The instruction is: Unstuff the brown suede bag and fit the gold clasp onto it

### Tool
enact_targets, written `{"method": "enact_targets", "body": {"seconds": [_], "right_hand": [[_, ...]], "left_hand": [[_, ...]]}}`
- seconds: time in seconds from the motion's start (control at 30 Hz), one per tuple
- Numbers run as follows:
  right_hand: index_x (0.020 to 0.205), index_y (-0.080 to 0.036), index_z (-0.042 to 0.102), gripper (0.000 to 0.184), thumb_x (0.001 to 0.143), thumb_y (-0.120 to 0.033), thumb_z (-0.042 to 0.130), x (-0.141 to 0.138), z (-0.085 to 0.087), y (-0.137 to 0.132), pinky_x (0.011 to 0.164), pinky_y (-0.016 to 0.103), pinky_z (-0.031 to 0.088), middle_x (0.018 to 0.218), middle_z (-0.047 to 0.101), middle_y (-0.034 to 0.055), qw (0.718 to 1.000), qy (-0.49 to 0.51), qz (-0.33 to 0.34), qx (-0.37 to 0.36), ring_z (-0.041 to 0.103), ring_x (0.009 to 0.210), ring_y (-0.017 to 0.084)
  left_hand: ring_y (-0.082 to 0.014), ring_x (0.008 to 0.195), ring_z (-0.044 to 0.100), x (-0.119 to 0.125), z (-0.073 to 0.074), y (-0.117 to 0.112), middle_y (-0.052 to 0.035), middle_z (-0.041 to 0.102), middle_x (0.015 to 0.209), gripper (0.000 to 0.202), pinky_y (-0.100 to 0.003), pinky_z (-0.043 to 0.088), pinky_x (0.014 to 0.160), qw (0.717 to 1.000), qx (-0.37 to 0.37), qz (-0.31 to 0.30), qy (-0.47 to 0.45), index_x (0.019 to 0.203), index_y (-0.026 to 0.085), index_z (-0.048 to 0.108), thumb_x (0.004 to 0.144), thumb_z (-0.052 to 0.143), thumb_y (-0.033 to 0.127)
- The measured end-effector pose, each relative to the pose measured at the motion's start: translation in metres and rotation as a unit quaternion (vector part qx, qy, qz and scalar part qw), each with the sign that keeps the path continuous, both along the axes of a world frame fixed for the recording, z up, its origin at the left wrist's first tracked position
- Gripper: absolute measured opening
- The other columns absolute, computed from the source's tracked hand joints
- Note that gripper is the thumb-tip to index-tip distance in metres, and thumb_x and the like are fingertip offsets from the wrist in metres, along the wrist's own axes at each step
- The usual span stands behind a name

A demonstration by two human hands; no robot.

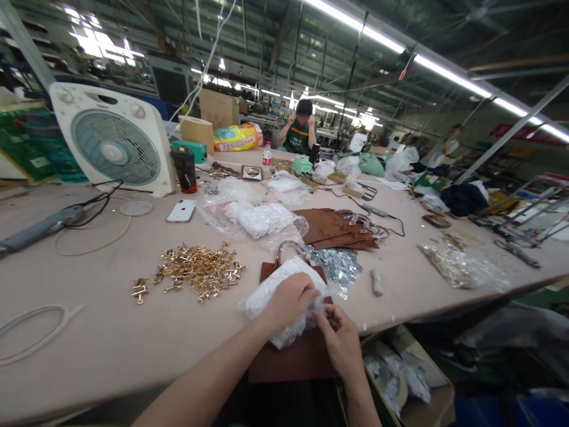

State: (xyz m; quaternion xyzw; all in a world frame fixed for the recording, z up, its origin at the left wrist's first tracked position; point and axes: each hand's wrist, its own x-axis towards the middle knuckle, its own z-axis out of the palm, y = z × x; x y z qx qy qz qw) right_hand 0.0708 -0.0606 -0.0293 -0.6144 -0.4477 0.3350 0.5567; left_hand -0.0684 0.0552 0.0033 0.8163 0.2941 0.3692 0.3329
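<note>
Both of my hands work on a clear plastic bag (284,279) with white contents, which lies over a brown leather piece (288,362) with a handle at its far end. My left hand (291,296) rests on top of the bag, fingers curled on its plastic. Close by on the right, my right hand (340,335) pinches the bag's crumpled edge between thumb and fingers. Gold metal fittings (200,270) are heaped to the left. Just beyond my hands lie flat silver metal plates (340,267) and a stack of brown leather pieces (333,228).
A white fan (113,142), a dark tumbler (184,169) and a phone (181,211) stand or lie at the left. More plastic bags (267,219) cover the middle. An open box (404,379) sits below the table's right edge. Across the table is a person (300,133).
</note>
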Motion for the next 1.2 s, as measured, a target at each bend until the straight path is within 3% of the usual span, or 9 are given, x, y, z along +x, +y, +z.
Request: {"method": "enact_targets", "body": {"seconds": [0.17,0.5,0.73,0.93,1.03,1.1,1.2], "right_hand": [[0.096,-0.018,0.069,0.043,0.086,-0.060,0.075,0.002,-0.003,0.002,0.069,0.029,0.050,0.082,0.070,0.0045,1.000,-0.028,-0.009,-0.007,0.064,0.075,0.021],[0.089,-0.020,0.064,0.039,0.092,-0.058,0.069,0.001,-0.015,-0.001,0.067,0.028,0.043,0.075,0.061,-0.0002,0.998,-0.050,-0.032,0.005,0.057,0.071,0.018],[0.087,-0.021,0.061,0.039,0.093,-0.059,0.068,-0.007,-0.028,0.002,0.066,0.028,0.042,0.071,0.056,-0.0027,0.998,-0.013,-0.063,0.020,0.053,0.067,0.016],[0.096,-0.020,0.064,0.038,0.093,-0.058,0.069,-0.002,-0.019,0.008,0.065,0.027,0.041,0.072,0.053,-0.0034,0.999,0.042,-0.027,0.011,0.048,0.067,0.015],[0.108,-0.020,0.067,0.041,0.092,-0.057,0.071,0.002,-0.008,0.010,0.061,0.026,0.039,0.075,0.055,-0.0025,0.997,0.078,-0.013,0.021,0.045,0.065,0.014],[0.107,-0.019,0.068,0.040,0.091,-0.055,0.072,0.004,0.000,0.013,0.059,0.026,0.037,0.076,0.057,-0.0016,0.996,0.086,-0.010,0.032,0.045,0.064,0.013],[0.097,-0.019,0.067,0.034,0.091,-0.052,0.072,0.008,0.009,0.018,0.062,0.026,0.039,0.080,0.059,-0.0006,0.994,0.095,0.008,0.047,0.047,0.068,0.014]], "left_hand": [[-0.0161,0.077,0.053,0.002,0.000,0.000,0.0022,0.059,0.078,0.027,-0.030,0.037,0.072,0.997,-0.018,0.046,-0.056,0.073,0.020,0.052,0.096,0.065,0.027],[-0.0162,0.078,0.055,0.004,-0.004,0.008,0.0025,0.060,0.077,0.024,-0.031,0.038,0.075,0.987,-0.056,0.089,-0.121,0.074,0.020,0.057,0.094,0.068,0.026],[-0.0158,0.073,0.053,0.003,-0.002,0.011,0.0025,0.059,0.074,0.026,-0.031,0.037,0.073,0.978,-0.085,0.132,-0.138,0.073,0.020,0.057,0.095,0.065,0.031],[-0.0184,0.086,0.058,-0.001,0.007,0.009,-0.0016,0.064,0.089,0.015,-0.031,0.042,0.078,0.991,-0.073,0.040,-0.103,0.086,0.020,0.062,0.097,0.060,0.031],[-0.0203,0.094,0.060,0.003,0.012,0.007,-0.0021,0.069,0.102,0.019,-0.032,0.044,0.082,0.997,-0.056,-0.012,-0.049,0.104,0.023,0.068,0.090,0.072,0.035],[-0.0212,0.095,0.061,0.008,0.015,0.008,-0.0016,0.071,0.101,0.019,-0.033,0.044,0.084,0.998,-0.047,-0.029,-0.006,0.102,0.024,0.071,0.087,0.076,0.034],[-0.0210,0.092,0.062,0.018,0.016,0.008,-0.0015,0.071,0.093,0.008,-0.034,0.043,0.084,0.999,-0.039,-0.028,0.026,0.088,0.023,0.071,0.093,0.066,0.027]]}}
